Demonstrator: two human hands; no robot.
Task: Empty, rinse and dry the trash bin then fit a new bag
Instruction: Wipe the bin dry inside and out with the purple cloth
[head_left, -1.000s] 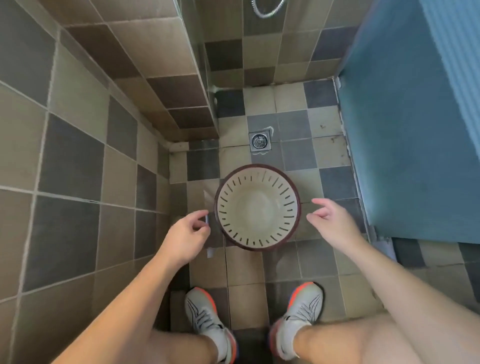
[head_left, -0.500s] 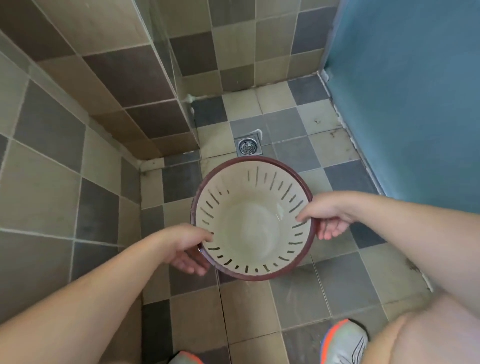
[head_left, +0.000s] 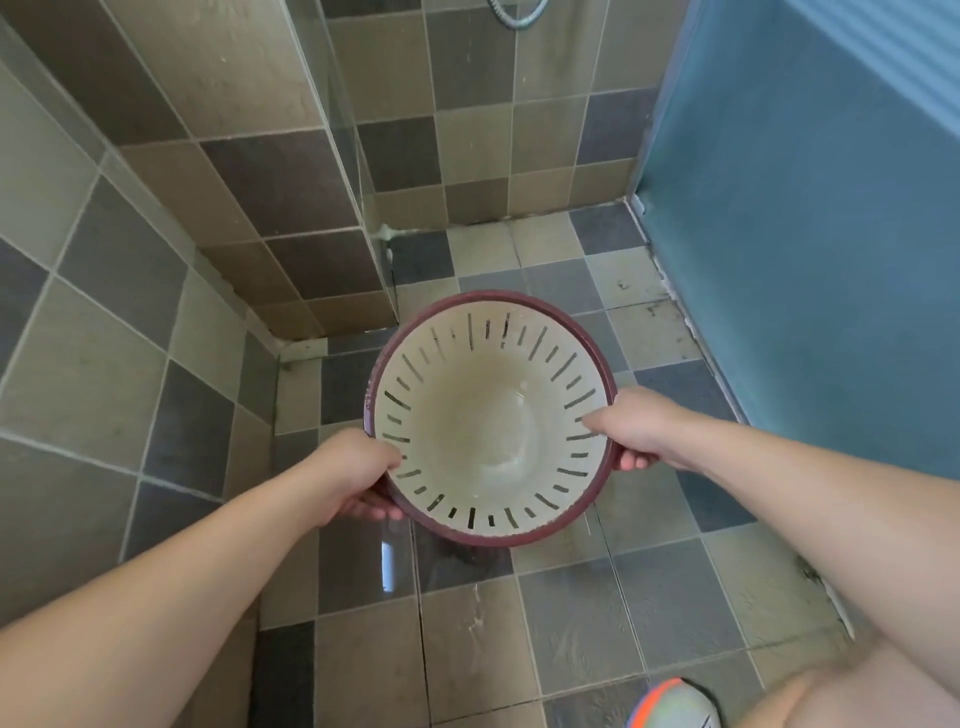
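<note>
My left hand (head_left: 353, 475) is clamped on the near-left rim of the trash bin (head_left: 491, 415), thumb over the edge and fingers curled underneath. Between my two hands the bin hangs above the tiled floor (head_left: 571, 623), its mouth turned up toward me (cream inside with dark slits round the wall, maroon rim, a wet sheen at the bottom). My right hand (head_left: 636, 428) grips the right rim the same way. Below that hand, near the frame's bottom edge, the toe of my shoe (head_left: 675, 704) shows.
</note>
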